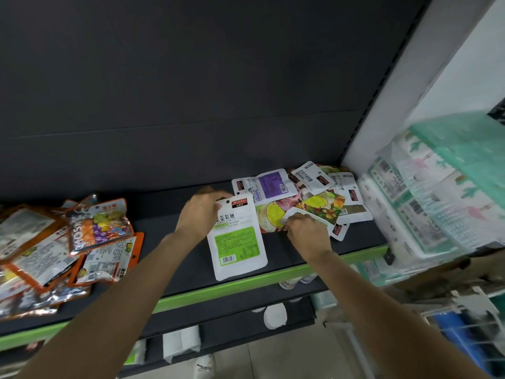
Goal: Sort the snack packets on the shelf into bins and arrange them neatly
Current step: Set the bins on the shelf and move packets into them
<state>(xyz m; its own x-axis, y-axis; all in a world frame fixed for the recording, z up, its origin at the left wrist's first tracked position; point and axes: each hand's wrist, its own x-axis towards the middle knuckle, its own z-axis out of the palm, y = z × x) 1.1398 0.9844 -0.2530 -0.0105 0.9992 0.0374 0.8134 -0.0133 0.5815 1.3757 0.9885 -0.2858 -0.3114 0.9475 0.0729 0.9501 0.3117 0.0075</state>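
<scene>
A white packet with a green label [237, 239] is held at its top left corner by the left hand [200, 212], fingers curled over the edge; the rest of it lies flat on the dark shelf [169, 242], at 6 o'clock of the hand's grip. The right hand [307, 233] is seen at 3 o'clock of that packet, fingers pinched on the edge of a second white packet [306, 214] that sits on the loose pile of packets [306, 195]. The pile is spread at 12 to 2 o'clock of the right hand, against the shelf's back panel; a purple-label packet [272, 186] lies at its left end, and fruit-print packets [319, 205] are mixed in. A separate heap of orange-edged packets [62, 247] is stacked at the shelf's left end, well apart, at 9 o'clock of the left hand. A green strip [246, 283] runs along the shelf's front lip. A blurred green basket [464, 170] is visible at far right.
</scene>
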